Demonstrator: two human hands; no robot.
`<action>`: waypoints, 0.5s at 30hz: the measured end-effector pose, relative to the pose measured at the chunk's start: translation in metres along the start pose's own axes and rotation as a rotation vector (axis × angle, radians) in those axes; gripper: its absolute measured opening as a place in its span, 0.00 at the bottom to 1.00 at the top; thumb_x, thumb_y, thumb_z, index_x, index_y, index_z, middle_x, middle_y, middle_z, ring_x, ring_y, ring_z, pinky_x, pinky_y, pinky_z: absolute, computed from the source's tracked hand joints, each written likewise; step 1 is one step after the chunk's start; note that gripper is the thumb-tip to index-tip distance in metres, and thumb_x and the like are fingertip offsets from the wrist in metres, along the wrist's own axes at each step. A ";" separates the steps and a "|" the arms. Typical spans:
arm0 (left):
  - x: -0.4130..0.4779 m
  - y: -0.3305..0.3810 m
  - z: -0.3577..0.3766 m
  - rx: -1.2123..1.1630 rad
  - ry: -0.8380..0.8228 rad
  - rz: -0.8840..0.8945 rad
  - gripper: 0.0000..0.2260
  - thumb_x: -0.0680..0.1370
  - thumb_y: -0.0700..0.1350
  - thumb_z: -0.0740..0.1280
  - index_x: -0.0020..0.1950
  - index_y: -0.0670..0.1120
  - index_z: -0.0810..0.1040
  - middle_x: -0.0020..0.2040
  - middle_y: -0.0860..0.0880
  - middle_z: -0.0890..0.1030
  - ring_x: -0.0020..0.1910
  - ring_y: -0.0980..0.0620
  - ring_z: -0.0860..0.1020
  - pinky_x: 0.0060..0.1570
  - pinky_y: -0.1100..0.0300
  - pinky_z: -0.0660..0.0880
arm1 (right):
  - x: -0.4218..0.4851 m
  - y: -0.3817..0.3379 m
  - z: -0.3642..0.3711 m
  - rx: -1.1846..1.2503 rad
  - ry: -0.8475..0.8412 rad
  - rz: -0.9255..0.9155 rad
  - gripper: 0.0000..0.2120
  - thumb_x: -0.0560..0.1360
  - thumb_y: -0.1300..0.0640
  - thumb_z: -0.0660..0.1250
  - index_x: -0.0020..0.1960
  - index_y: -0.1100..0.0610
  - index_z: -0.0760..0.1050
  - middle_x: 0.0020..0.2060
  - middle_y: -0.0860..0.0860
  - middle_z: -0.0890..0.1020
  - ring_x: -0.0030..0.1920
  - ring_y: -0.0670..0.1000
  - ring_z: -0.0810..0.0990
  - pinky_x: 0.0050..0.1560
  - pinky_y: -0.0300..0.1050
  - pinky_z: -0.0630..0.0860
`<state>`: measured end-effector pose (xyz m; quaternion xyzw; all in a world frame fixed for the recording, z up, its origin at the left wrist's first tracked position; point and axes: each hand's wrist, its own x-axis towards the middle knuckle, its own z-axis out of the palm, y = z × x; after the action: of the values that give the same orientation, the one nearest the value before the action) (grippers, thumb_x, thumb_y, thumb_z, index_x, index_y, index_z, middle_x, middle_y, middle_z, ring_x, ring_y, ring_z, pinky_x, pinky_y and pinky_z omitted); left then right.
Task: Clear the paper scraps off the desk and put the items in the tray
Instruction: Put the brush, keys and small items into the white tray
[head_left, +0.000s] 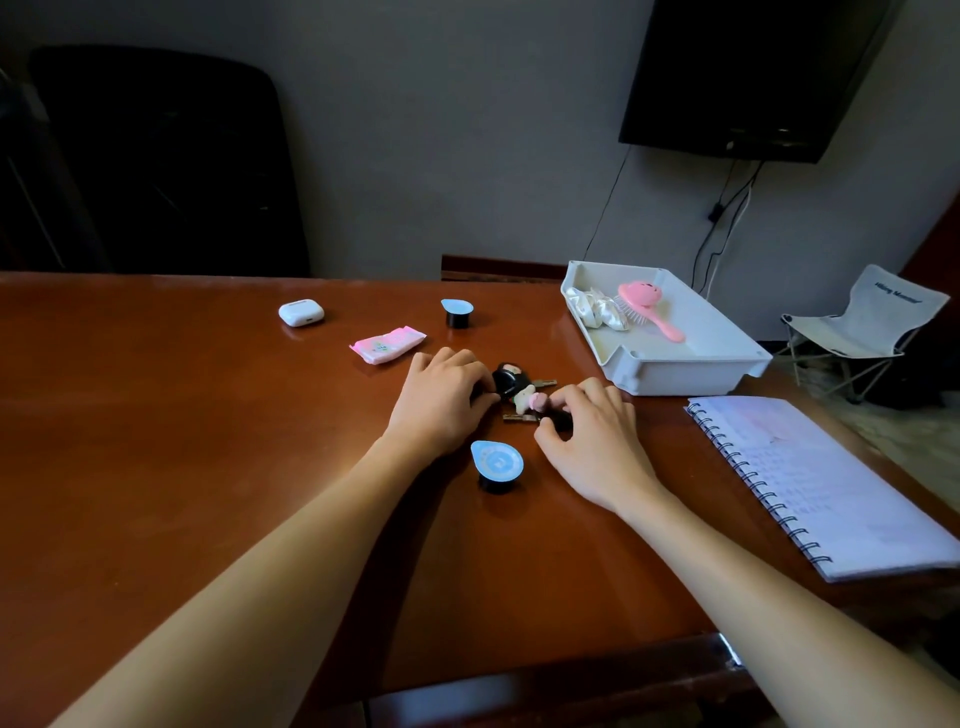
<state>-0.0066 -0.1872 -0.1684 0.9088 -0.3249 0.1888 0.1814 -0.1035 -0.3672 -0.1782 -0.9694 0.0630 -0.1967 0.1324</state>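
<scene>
The tabletop (208, 441) carries a notebook (831, 483) at the near right and, beyond it, the white tray (691, 374), its long axis running near to far, with a pink brush (649, 306) inside. Mid-table, left of the tray, the left hand (441, 400) and right hand (592, 441) curl their fingers round the keys (519, 389). The bunch stretches left-right, one blade pointing right; it has black fobs and a plush charm. Around it are the near pod (497, 462), far pod (457, 312), packet (387, 344) and case (301, 313).

An office-like room — a broad wooden desk (208, 415), a black office chair (156, 156), a wall-mounted dark screen (748, 73).
</scene>
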 end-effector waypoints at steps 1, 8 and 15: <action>0.000 0.000 0.000 -0.010 0.003 -0.010 0.09 0.80 0.52 0.65 0.57 0.52 0.79 0.58 0.53 0.78 0.58 0.52 0.71 0.60 0.55 0.64 | 0.000 0.000 0.000 0.006 -0.003 0.000 0.11 0.76 0.47 0.62 0.55 0.50 0.74 0.52 0.48 0.72 0.58 0.53 0.69 0.63 0.49 0.64; -0.001 0.007 0.000 0.163 0.048 0.094 0.10 0.82 0.51 0.61 0.57 0.48 0.76 0.56 0.51 0.80 0.57 0.50 0.74 0.59 0.53 0.64 | 0.002 -0.002 -0.002 0.071 0.000 0.001 0.11 0.72 0.46 0.65 0.48 0.51 0.67 0.47 0.46 0.71 0.52 0.51 0.68 0.57 0.50 0.66; 0.000 0.008 -0.005 0.091 -0.043 -0.006 0.03 0.81 0.41 0.57 0.53 0.46 0.69 0.49 0.49 0.79 0.51 0.46 0.74 0.56 0.50 0.61 | 0.002 -0.003 -0.003 0.073 0.025 -0.025 0.10 0.74 0.48 0.65 0.47 0.51 0.67 0.45 0.46 0.72 0.49 0.52 0.68 0.55 0.50 0.65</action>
<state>-0.0126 -0.1906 -0.1627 0.9209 -0.3172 0.1832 0.1334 -0.1030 -0.3653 -0.1743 -0.9622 0.0453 -0.2125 0.1642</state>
